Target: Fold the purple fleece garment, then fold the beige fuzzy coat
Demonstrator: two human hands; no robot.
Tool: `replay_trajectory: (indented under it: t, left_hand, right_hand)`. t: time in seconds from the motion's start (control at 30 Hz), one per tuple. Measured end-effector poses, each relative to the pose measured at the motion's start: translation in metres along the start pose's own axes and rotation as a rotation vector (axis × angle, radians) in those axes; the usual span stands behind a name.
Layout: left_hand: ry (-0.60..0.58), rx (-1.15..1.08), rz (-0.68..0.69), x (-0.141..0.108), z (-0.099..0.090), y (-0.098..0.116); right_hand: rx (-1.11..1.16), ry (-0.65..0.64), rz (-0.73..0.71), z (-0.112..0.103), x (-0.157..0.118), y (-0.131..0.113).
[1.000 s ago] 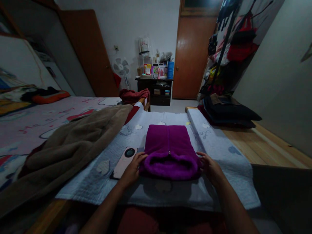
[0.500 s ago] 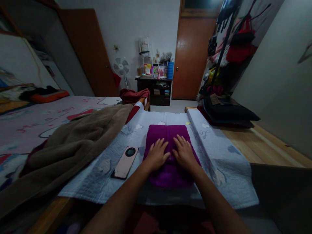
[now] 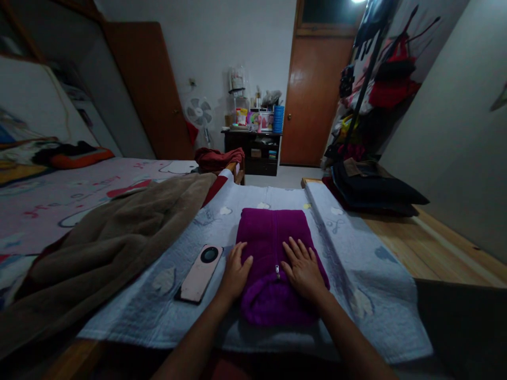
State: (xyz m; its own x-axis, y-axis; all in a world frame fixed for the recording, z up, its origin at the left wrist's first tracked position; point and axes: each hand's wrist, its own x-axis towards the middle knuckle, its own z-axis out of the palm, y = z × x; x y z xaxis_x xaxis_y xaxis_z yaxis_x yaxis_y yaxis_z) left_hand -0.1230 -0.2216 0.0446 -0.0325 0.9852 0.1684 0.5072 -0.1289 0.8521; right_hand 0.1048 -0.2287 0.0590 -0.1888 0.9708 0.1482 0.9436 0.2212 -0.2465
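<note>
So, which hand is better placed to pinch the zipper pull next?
Probably the right hand: it lies on the purple garment, close beside the zipper pull. The left hand is farther, at the garment's edge.

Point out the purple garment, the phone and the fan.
Purple garment [image 3: 263, 256], head view: its front fabric.
Phone [image 3: 199, 275], head view: middle of its pink back.
Fan [image 3: 199, 112], head view: centre of its round head.

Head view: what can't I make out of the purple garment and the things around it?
All in the head view:
Folded purple zip-up garment: underside and any sleeves, hidden by its top layer.
Left hand and right hand: palms, hidden by the backs of the hands; pressure can't be told.
Smartphone: front, hidden because it faces down onto the patterned cloth.
Brown plush fabric: near end, cut off by the left edge.
</note>
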Motion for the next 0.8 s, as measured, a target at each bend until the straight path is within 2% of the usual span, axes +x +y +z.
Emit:
replay_trajectory:
  t: [0.07, 0.17, 0.27, 0.37, 0.5, 0.6, 0.7, 0.8]
  left_hand:
    - [0.032, -0.112, -0.091, -0.002, -0.01, -0.008]
    - [-0.094, -0.385, -0.243, -0.004, -0.023, -0.01]
    - [-0.15, -0.605, -0.412, -0.003, -0.03, -0.002]
    - [-0.109, -0.696, -0.49, -0.005, -0.027, 0.008]
    - [-0.083, -0.718, -0.367, -0.015, -0.013, 0.009]
    - [-0.04, -0.555, -0.207, -0.021, -0.01, 0.008]
    - [0.004, -0.312, -0.073, -0.023, -0.015, 0.008]
    - [-0.003, -0.178, 0.006, -0.023, -0.021, 0.006]
  right_hand:
    - [0.015, -0.056, 0.01, -0.007, 0.003, -0.001]
    - [0.019, -0.126, 0.011, -0.027, 0.014, -0.008]
    - [0.006, -0.072, -0.025, -0.043, 0.032, -0.024]
    - [0.01, 0.008, -0.105, -0.039, 0.044, -0.04]
    - [-0.038, -0.004, -0.149, -0.011, 0.043, -0.047]
    - [-0.073, -0.002, -0.154, 0.005, 0.038, -0.043]
    - [-0.082, 0.005, -0.159, 0.009, 0.036, -0.039]
    - [-0.076, 0.006, -0.157, 0.009, 0.036, -0.039]
